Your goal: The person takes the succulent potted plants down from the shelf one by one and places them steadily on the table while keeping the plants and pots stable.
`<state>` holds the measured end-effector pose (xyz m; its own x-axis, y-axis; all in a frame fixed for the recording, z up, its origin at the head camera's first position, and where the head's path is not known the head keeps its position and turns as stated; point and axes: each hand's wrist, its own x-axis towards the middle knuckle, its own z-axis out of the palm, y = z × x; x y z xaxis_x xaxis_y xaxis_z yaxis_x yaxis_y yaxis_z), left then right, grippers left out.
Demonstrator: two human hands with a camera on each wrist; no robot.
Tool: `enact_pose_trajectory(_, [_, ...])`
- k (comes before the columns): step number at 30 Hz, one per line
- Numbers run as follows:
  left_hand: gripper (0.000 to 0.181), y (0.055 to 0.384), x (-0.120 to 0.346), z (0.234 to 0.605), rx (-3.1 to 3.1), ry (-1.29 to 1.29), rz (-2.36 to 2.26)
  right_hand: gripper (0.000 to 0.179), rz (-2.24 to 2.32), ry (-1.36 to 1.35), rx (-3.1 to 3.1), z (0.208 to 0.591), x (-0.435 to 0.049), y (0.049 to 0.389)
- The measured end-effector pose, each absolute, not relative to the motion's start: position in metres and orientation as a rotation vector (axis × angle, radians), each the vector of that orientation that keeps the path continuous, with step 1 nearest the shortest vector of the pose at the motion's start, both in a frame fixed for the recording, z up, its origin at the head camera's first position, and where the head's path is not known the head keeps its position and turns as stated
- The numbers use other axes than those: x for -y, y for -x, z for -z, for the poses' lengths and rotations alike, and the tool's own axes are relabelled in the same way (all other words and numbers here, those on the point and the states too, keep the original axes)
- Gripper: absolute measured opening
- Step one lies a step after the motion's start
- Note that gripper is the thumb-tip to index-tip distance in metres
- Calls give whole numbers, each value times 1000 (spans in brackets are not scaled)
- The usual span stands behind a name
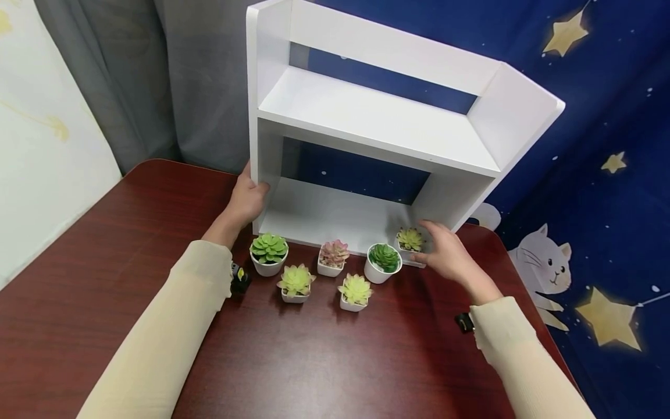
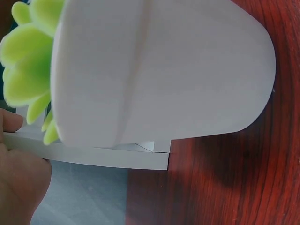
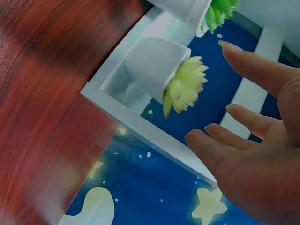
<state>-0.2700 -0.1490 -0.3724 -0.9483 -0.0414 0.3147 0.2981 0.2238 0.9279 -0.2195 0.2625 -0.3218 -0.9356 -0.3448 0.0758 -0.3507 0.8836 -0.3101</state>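
Observation:
A white two-tier desktop shelf stands on a dark red wooden table. My left hand grips its left side panel, the thumb on the inner face; the left wrist view shows the hand around the panel's edge. My right hand is beside a small potted succulent at the lower shelf's right end. In the right wrist view, that hand's fingers are spread apart from the succulent's white pot. A round white pot with a bright green succulent stands near my left wrist.
Along the shelf's front stand a pink succulent, a dark green one and two yellow-green ones, all in white pots. A grey curtain and a blue starry cloth hang behind the table.

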Motion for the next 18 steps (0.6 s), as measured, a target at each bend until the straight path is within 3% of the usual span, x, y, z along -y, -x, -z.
enact_pose_trajectory(18, [71,270,150,372,2207,268,1816,72,-377,-604,3020,352,-248,242])
